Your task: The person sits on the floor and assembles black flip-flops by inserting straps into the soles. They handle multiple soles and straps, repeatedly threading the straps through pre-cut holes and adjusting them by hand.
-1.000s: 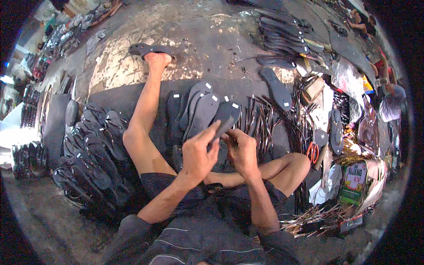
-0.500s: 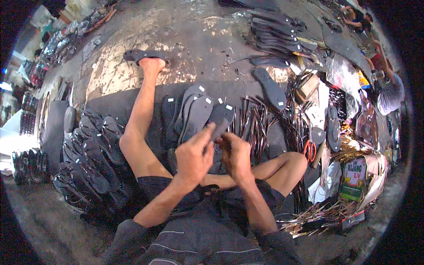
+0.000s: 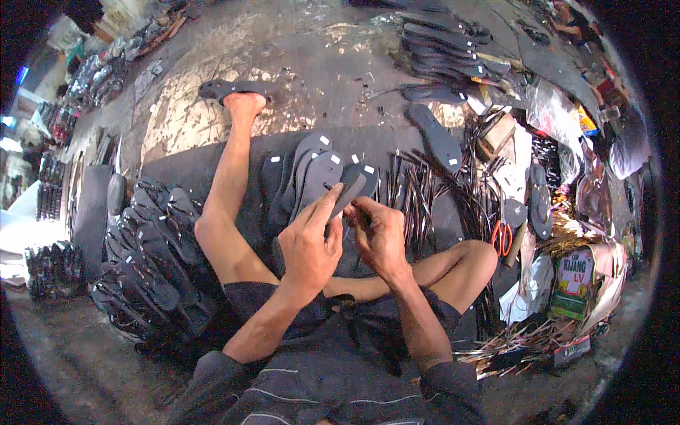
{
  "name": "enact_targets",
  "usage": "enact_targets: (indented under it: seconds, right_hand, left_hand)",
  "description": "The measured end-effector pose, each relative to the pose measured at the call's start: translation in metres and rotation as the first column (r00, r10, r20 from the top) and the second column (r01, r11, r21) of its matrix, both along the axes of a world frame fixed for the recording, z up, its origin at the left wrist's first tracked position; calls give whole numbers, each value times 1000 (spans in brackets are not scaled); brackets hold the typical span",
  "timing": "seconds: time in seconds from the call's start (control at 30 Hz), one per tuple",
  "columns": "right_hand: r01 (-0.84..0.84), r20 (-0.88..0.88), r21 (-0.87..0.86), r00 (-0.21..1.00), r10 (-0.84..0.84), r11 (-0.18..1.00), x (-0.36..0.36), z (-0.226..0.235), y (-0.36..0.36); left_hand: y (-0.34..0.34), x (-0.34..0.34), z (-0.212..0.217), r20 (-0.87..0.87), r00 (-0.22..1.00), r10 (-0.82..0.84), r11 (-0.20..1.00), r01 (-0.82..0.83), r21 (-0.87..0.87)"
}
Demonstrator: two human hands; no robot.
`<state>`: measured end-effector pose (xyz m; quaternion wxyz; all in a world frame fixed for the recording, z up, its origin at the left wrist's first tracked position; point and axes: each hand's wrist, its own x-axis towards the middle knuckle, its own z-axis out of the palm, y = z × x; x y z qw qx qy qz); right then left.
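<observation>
A dark grey sandal sole (image 3: 349, 188) is held up in front of me, tilted so that its edge shows. My left hand (image 3: 312, 244) is closed round it, fingers along its side. A small dark tip shows by the left fingertips; what it belongs to is unclear. At the near end of the sole my right hand (image 3: 380, 237) is closed with fingers pinched together; what it pinches is mostly hidden by the fingers. Just beyond lie several overlapping grey soles (image 3: 322, 173) with small white labels. To their right are many thin dark straps (image 3: 411, 205).
Finished-looking dark sandals (image 3: 152, 248) are heaped on the left. Red-handled scissors (image 3: 502, 238) lie beyond my right knee. A single sole (image 3: 433, 138) and a row of soles (image 3: 443, 53) lie farther off. A printed can (image 3: 572, 283) stands at right among scraps.
The held sole has turned more edge-on and its far end has shifted slightly left. Both hands stay close together with little movement.
</observation>
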<state>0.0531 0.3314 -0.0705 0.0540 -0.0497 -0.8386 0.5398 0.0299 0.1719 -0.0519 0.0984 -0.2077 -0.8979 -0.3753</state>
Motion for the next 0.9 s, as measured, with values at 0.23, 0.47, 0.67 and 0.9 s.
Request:
enact_targets:
  seconds: [0.23, 0.47, 0.67, 0.9]
  right_hand:
    - [-34, -136, 208, 989, 63, 978, -15, 4, 32]
    - [445, -606, 376, 781, -148, 813, -7, -12, 31]
    - [93, 9, 163, 995, -95, 982, 4, 6, 63]
    - [-18, -32, -311, 999, 9, 950, 4, -22, 69]
  left_hand:
    - [-55, -8, -19, 375, 892, -253, 933, 122, 339]
    - [-26, 8, -28, 394, 917, -60, 974, -33, 224]
    - [-63, -29, 4, 318, 941, -120, 993, 115, 35]
    - [-40, -7, 10, 557, 573, -602, 610, -120, 783]
